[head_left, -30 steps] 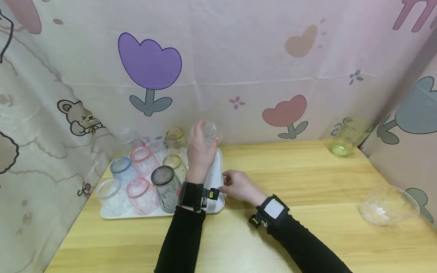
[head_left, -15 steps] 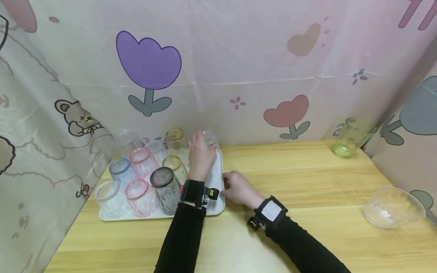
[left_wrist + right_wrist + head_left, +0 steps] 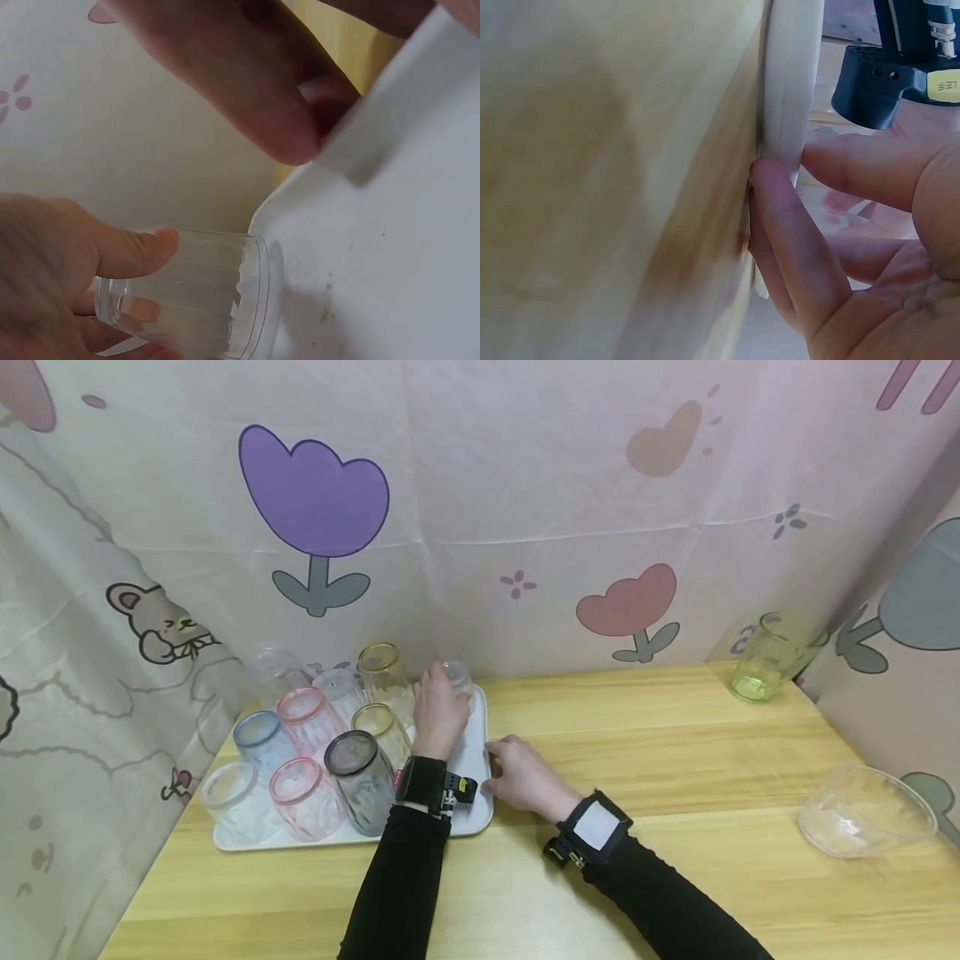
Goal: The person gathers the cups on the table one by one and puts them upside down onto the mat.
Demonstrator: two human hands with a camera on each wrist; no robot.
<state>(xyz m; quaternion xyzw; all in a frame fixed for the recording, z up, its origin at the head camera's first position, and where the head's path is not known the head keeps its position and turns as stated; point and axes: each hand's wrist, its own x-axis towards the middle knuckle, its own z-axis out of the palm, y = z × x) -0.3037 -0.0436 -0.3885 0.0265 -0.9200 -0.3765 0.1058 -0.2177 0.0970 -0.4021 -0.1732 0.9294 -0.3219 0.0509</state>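
Observation:
My left hand [image 3: 441, 714] grips a small clear glass [image 3: 202, 289] in the back right corner of the white tray [image 3: 468, 810]. In the left wrist view the thumb and fingers wrap its narrower end, while the wide end meets the tray surface. My right hand [image 3: 532, 779] pinches the tray's right edge; in the right wrist view its thumb and fingers are on either side of the tray rim [image 3: 790, 82]. Beside the left hand on the tray stand a grey glass [image 3: 363, 789], a yellow glass [image 3: 381, 731] and a taller yellow-rimmed glass [image 3: 386, 681].
Farther left the tray carries pink glasses [image 3: 306, 806], a blue glass [image 3: 264, 743] and several clear glasses [image 3: 240, 802]. A green glass [image 3: 761, 672] stands at the back right of the table. A clear bowl [image 3: 858, 818] sits near the right edge. A patterned curtain [image 3: 525, 510] hangs behind.
My left hand has come down with the clear glass, from raised above the tray's back corner to the tray surface. The right hand has stayed on the tray's edge.

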